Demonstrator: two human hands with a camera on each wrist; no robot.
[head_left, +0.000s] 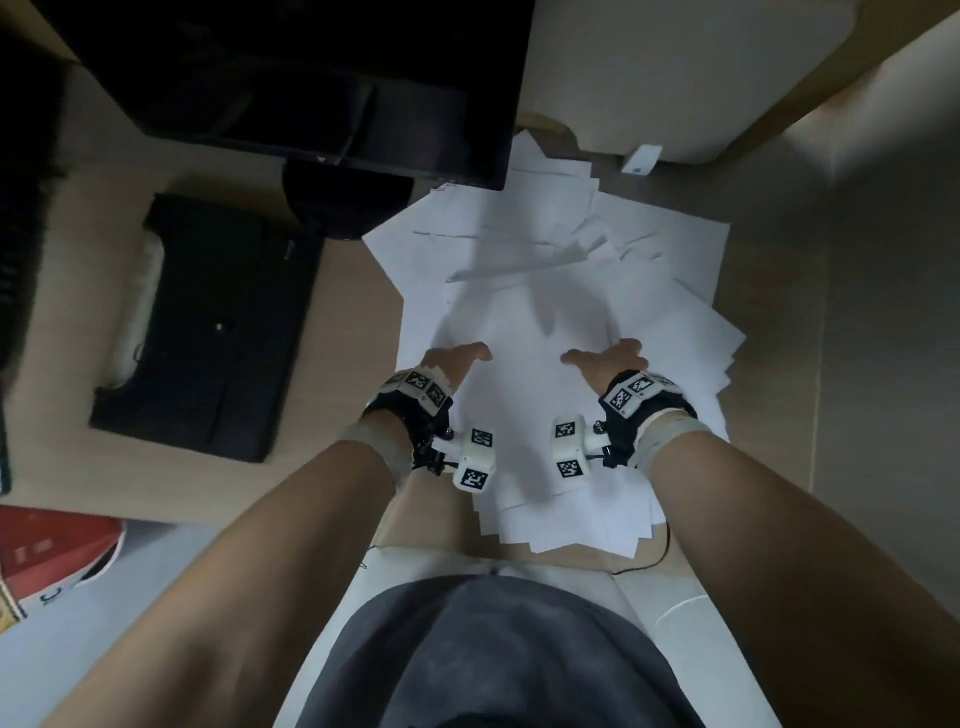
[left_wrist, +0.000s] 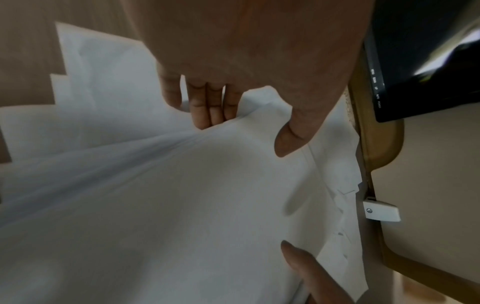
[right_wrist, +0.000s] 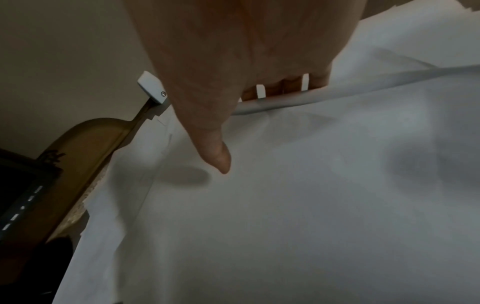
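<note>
Head view: loose paper sheets (head_left: 561, 291) scattered on surface (head_left: 358, 312); gathering step judged in hand. Left hand (head_left: 454, 361) and right hand (head_left: 608, 358) are set against sheet edges, fingers (left_wrist: 207, 107) extended, nothing pinched. Next: sheets to be pushed inward, squared.

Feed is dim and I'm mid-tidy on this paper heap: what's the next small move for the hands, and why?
Probably draw both hands toward each other to bunch the top sheets. The left hand and right hand flank them, fingers tucked behind a raised edge, while the pile fans out unevenly across the desk.
</note>
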